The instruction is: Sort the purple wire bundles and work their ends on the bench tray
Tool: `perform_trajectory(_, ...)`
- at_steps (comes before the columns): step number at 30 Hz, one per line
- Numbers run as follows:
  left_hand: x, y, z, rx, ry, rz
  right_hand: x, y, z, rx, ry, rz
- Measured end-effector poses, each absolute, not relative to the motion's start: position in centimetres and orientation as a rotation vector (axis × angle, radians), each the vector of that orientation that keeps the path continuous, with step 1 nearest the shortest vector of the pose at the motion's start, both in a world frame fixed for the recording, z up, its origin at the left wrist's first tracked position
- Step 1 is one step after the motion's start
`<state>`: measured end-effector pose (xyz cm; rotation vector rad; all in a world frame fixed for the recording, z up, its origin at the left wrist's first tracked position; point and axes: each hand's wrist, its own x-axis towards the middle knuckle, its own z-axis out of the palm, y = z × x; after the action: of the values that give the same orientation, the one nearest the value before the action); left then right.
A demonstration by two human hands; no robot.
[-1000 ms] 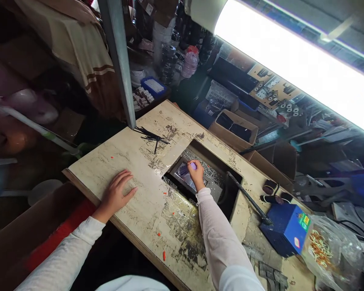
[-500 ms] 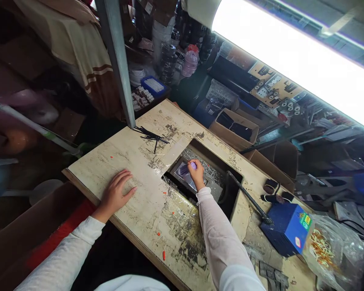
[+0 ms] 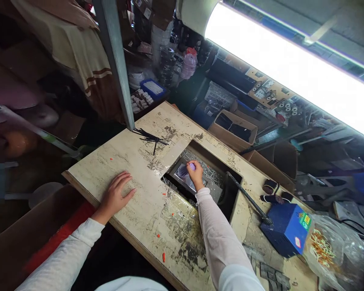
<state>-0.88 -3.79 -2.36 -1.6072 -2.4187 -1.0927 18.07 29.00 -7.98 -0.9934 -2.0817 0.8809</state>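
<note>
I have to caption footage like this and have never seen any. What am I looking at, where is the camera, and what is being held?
There is no machine doing the handling, just a person's two bare hands, seen by a camera worn on the head, looking forward and down. The left hand rests open on the worn table. The right hand holds something purple at the opening in the tabletop; its exact form is hard to tell. Also on the table are black strips, orange bits, a blue box and a clear bag.
</note>
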Motion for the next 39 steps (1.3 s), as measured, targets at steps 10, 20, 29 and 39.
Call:
perform_trajectory(10, -1.1, -3.9, -2.4, -1.632, -2.365, -1.104, 22.9, 24.9, -0.9, -0.679, -2.19, 0.894)
perform_trajectory(20, -1.3, -3.9, -2.8, -1.626, -2.355, -1.096, 26.9, 18.6, 3.1, -0.382, -2.276, 1.14)
perform_trajectory(29, 3.5, -3.0, -0.5, -1.732, -2.366, -1.367, 24.2, 17.0, 5.1, -0.812, -0.881, 1.382)
perform_trajectory(39, 11.4, 2.9, 4.8, -1.75, -2.079, -3.263, 20.5, 8.0, 1.5, -0.926, -0.758, 1.721)
